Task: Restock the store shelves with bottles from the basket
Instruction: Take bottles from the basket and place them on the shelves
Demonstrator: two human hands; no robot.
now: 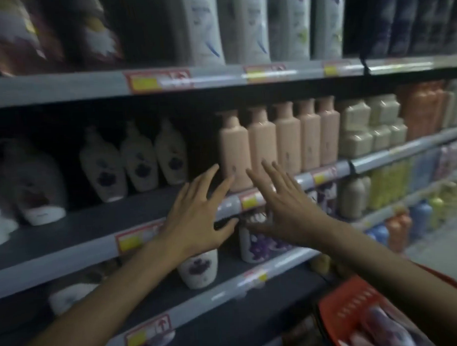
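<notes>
A row of tall pink bottles (263,148) stands at the front of the middle shelf (77,237). My left hand (195,215) and my right hand (283,204) are both raised in front of the leftmost pink bottles, fingers spread, holding nothing. The fingertips reach the lower parts of those bottles; whether they touch is unclear. An orange basket (341,311) sits at the bottom right with pinkish packaged items (383,328) inside.
White bottles with purple flowers (133,163) stand left of the pink ones, beige bottles (365,126) to the right. The shelf above carries tall white bottles (243,27). The shelf below holds white purple-printed bottles (253,244). An open strip of middle shelf lies left of my hands.
</notes>
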